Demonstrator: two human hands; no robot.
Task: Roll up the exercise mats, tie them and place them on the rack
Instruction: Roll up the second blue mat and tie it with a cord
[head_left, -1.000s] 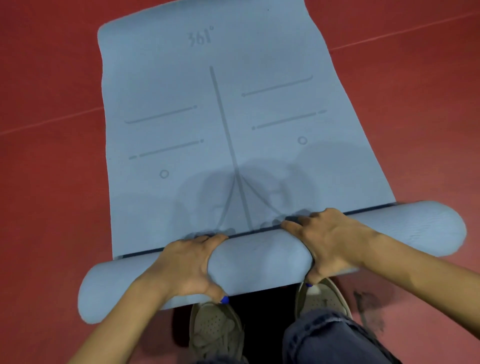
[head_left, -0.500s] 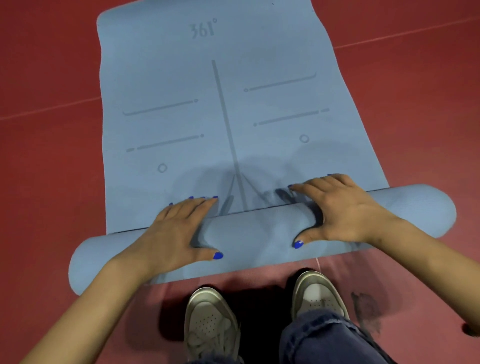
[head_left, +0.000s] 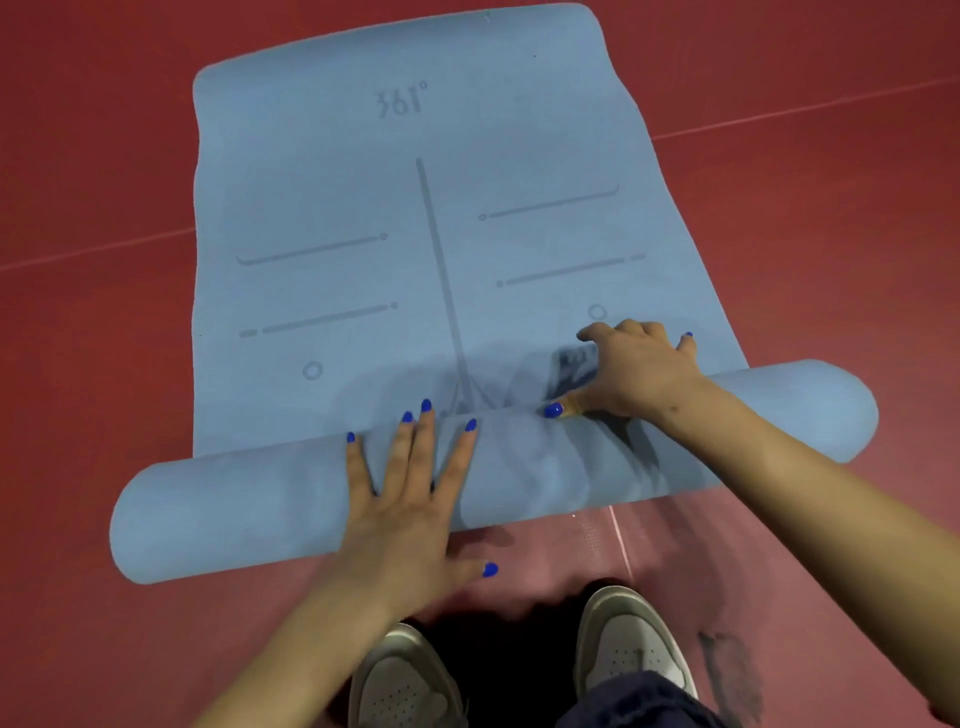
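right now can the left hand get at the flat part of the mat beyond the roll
Probably yes: the left hand lies flat on the roll, fingertips already at its far edge, and the flat mat beyond lies bare.

Camera spot: one camera, worn on the person's head.
Which way it looks: forward and down, at the red floor in front of the person.
How near: close. Both arms reach in from the bottom edge, and the left hand and right hand look big in the middle.
Bottom of the picture: the person's own shoes, right under the camera.
Top of the picture: the far end of the blue mat, with its printed letters seen upside down.
Lens: wide, so straight lines bend a little near the edges.
Other views: only this one, so nothing is shared.
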